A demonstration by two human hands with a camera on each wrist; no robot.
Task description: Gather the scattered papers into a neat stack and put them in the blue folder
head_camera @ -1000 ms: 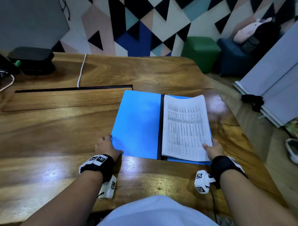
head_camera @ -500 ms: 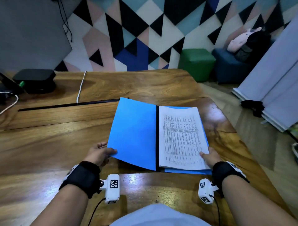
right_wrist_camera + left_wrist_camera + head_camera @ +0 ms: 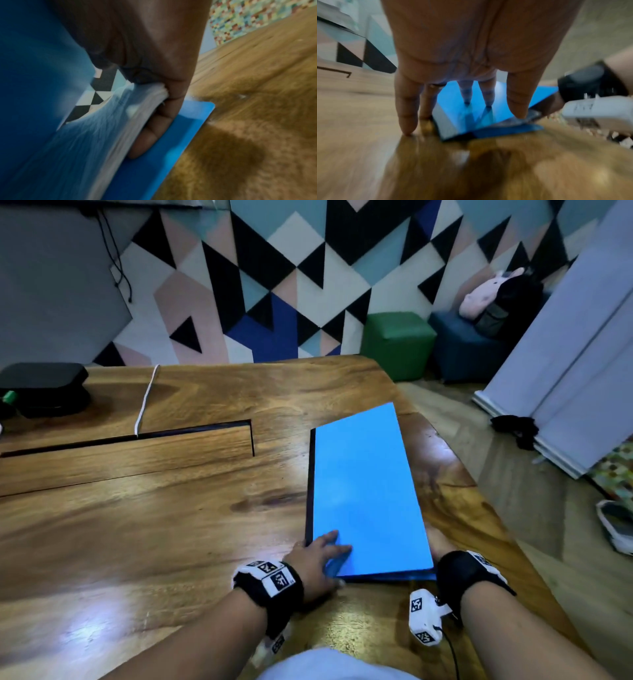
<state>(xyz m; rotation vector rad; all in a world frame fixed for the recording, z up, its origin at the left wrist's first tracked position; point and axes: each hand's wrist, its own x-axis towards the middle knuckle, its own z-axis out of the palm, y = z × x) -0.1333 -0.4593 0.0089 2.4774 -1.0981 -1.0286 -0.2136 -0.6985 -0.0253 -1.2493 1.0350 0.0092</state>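
The blue folder (image 3: 363, 491) lies on the wooden table (image 3: 154, 525) at its right side, its top cover folded down over the papers. My left hand (image 3: 323, 549) presses straight fingers on the cover's near left corner by the black spine; the same fingers (image 3: 465, 94) show in the left wrist view on the folder (image 3: 453, 112). My right hand (image 3: 437, 546) is at the near right corner, mostly hidden under the cover. In the right wrist view its fingers (image 3: 150, 135) pinch the edge of the white paper stack (image 3: 106, 129) between the two covers.
A black box (image 3: 44, 388) stands at the far left, and a white cable (image 3: 145, 402) runs into a long slot (image 3: 191, 430) in the tabletop. The table's rounded right edge (image 3: 479, 491) is close beside the folder. A green cube seat (image 3: 397, 347) stands on the floor beyond.
My left hand has swung the folder's left cover up and over to the right, so it now covers the printed papers. My right hand stayed at the near right corner.
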